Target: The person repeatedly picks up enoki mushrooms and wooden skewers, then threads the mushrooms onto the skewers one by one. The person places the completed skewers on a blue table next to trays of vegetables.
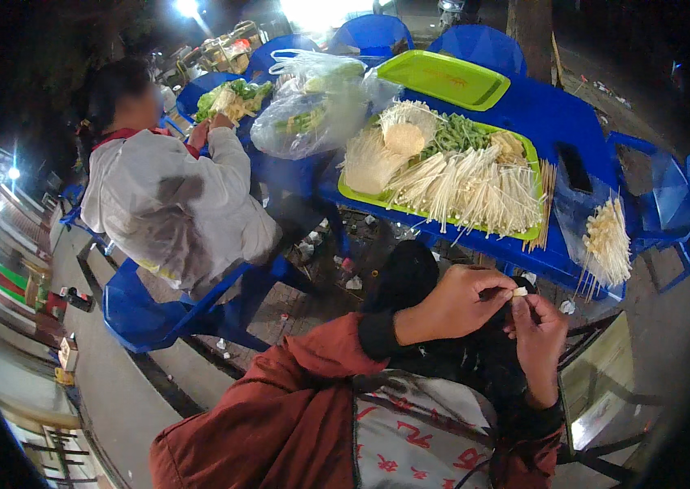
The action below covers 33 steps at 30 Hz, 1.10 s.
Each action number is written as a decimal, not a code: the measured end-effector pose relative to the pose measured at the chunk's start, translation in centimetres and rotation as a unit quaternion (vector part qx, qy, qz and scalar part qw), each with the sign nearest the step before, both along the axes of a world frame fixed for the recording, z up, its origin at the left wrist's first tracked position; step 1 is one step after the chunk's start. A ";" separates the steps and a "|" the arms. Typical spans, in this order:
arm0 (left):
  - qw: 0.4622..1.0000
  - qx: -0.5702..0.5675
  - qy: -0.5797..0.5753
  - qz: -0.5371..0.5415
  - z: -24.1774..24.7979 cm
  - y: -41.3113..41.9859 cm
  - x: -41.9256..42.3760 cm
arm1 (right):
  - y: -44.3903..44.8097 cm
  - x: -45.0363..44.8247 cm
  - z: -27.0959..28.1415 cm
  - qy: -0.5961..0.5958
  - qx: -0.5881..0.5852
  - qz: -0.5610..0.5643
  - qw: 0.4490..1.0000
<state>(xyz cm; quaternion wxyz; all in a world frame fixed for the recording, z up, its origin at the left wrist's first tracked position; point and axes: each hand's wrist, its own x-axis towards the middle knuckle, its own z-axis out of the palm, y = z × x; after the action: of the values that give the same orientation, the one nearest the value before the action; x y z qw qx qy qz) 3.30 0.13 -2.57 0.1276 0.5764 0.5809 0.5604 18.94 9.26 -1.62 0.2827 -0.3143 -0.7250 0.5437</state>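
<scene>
My left hand [458, 302] and my right hand [537, 336] meet above my lap, in front of the table edge. Between their fingertips they pinch a small pale piece of food [520, 292], too small to identify. Just beyond lies a lime-green plastic tray [357, 194] with a row of enoki mushrooms [473, 189], green vegetables [458, 134] and thin beige sheets [372, 159]. Bamboo skewers [545, 205] rest along the tray's right edge. Farther right, skewered enoki bundles [608, 241] sit on a clear plastic bag [571, 205].
A second green tray [443, 79] lies at the back of the blue table [571, 116]. A black phone [573, 167] is near the skewers. Plastic bags [299, 125] of vegetables stand left. Another person [180, 195] sits there handling leafy vegetables [232, 101]. Blue chairs [479, 49] surround the table.
</scene>
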 end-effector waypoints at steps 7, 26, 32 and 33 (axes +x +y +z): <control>0.957 0.160 0.230 0.073 -0.1 0.5 1.2 | 0.6 1.2 0.7 0.069 -0.153 0.007 0.986; 0.974 -0.027 -0.225 0.027 0.4 0.3 -1.0 | 0.5 1.2 1.2 0.072 -0.185 0.109 0.974; 0.899 0.063 -0.433 0.037 2.3 0.0 -5.8 | 4.0 1.3 1.9 0.005 0.103 0.029 0.994; 0.890 0.069 -0.450 0.038 2.4 -0.2 -6.5 | 5.4 1.0 2.8 -0.015 0.164 -0.009 0.986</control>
<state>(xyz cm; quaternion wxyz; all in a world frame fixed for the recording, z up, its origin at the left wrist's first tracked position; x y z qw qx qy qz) -3.23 -0.11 -0.13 0.3137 0.2478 0.4426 0.8026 19.90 14.61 1.22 0.3245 -0.2777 -0.8058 0.4101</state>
